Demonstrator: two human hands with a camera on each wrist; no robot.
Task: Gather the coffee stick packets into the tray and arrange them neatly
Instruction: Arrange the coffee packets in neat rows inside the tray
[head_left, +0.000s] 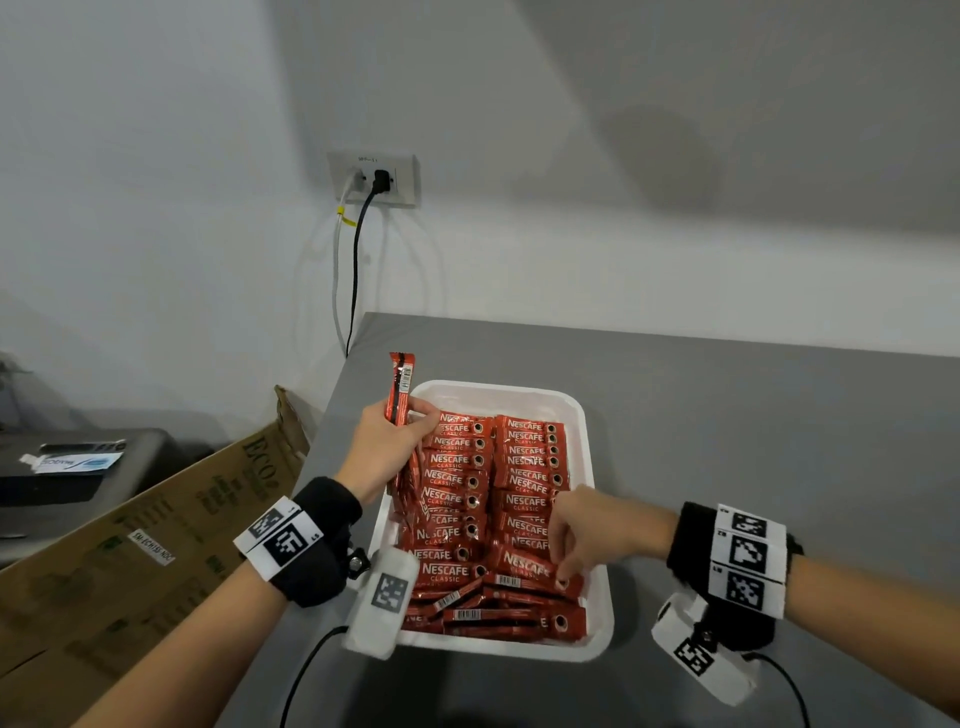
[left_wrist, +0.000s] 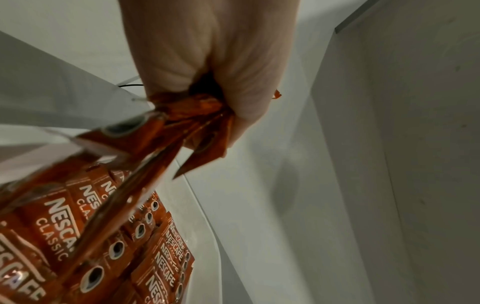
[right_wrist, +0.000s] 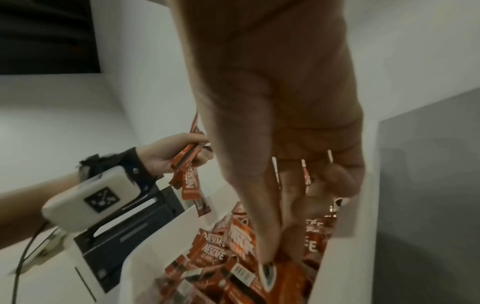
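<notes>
A white tray (head_left: 586, 447) on the grey table (head_left: 753, 426) holds several red Nescafe stick packets (head_left: 467, 499) laid in two columns, with loose ones crossed at the near end. My left hand (head_left: 387, 441) grips a bundle of packets (head_left: 401, 384) upright over the tray's far left corner; the bundle (left_wrist: 161, 144) fans down out of the fist (left_wrist: 221, 61). My right hand (head_left: 587, 530) reaches into the near right part of the tray. Its thumb and forefinger pinch a packet (head_left: 530, 567) lying on the pile, and their tips (right_wrist: 270, 257) meet on it.
A flattened cardboard box (head_left: 156, 530) leans at the table's left edge. Beyond it sits a dark machine (head_left: 78, 467). A wall socket (head_left: 374, 179) with two cables is behind the table. Bare table surface lies right of the tray.
</notes>
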